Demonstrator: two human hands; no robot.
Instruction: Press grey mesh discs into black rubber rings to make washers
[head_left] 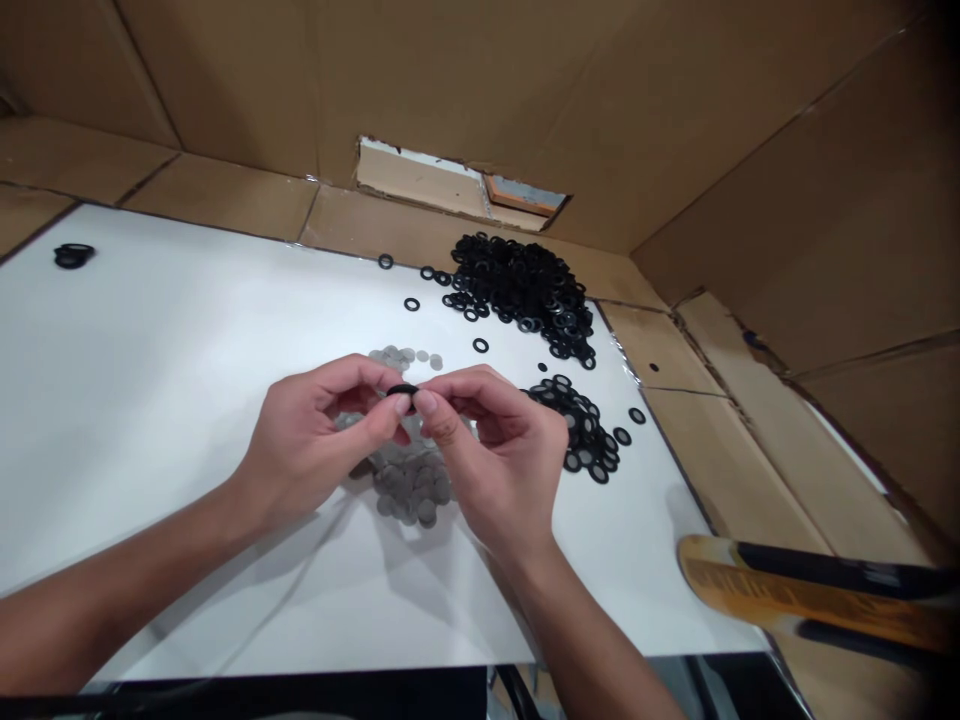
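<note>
Both hands meet above the middle of the white table, pinching one small black rubber ring (403,389) between thumbs and fingers. My left hand (322,435) grips its left side, and my right hand (499,440) grips the right side. The ring is seen nearly edge-on, so whether a disc sits in it cannot be made out. Beneath the hands lies a pile of small grey mesh-like discs (416,488), partly hidden by them. Just right of my right hand is a heap of black rings with grey centres (585,430).
A large heap of black rings (521,285) lies at the back right, with several loose rings around it. A few black rings (73,256) sit at the far left of the white table (187,340). Cardboard walls (465,80) enclose the back and right. An orange-and-black object (795,590) juts in at right.
</note>
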